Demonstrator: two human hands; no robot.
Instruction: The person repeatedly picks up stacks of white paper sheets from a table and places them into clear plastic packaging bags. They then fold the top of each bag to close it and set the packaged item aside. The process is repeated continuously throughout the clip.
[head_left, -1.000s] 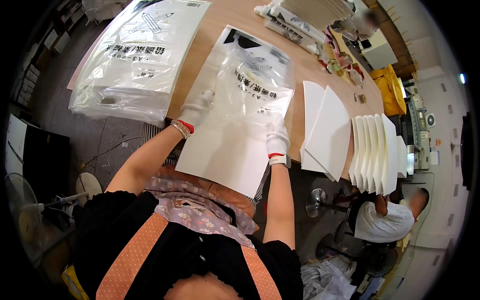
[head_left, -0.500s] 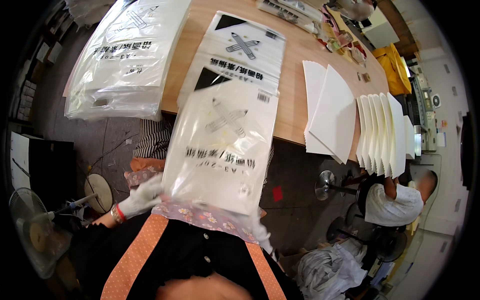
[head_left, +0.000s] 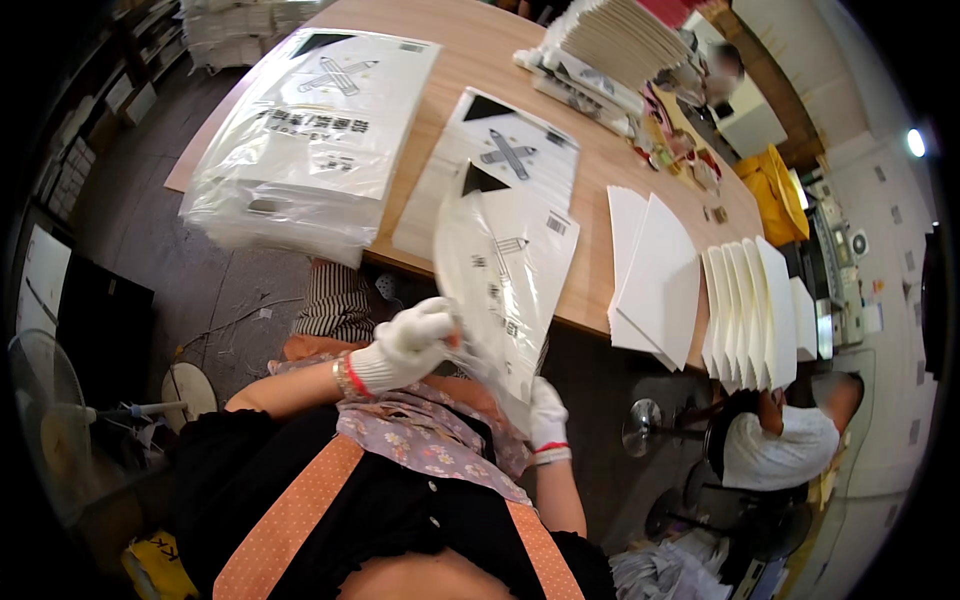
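Both my hands wear white gloves with red cuffs. My left hand (head_left: 405,345) grips the near edge of a clear plastic bag (head_left: 500,280) with black print and a white sheet inside. The bag is lifted off the wooden table (head_left: 600,190) and turned edge-on, its lower part over my lap. My right hand (head_left: 547,412) holds the bag's bottom corner from below, partly hidden behind it. A flat printed bag (head_left: 500,160) lies on the table just beyond.
A thick stack of printed plastic bags (head_left: 310,140) hangs over the table's left edge. White folded paper pieces (head_left: 650,280) and a fanned row of them (head_left: 750,310) lie at right. Another person in a white shirt (head_left: 785,445) sits at right. A fan (head_left: 45,400) stands at left.
The bag first lay flat at the table edge under both hands, then was pulled toward my lap, and now is raised and turned on edge. A second printed bag is uncovered on the table.
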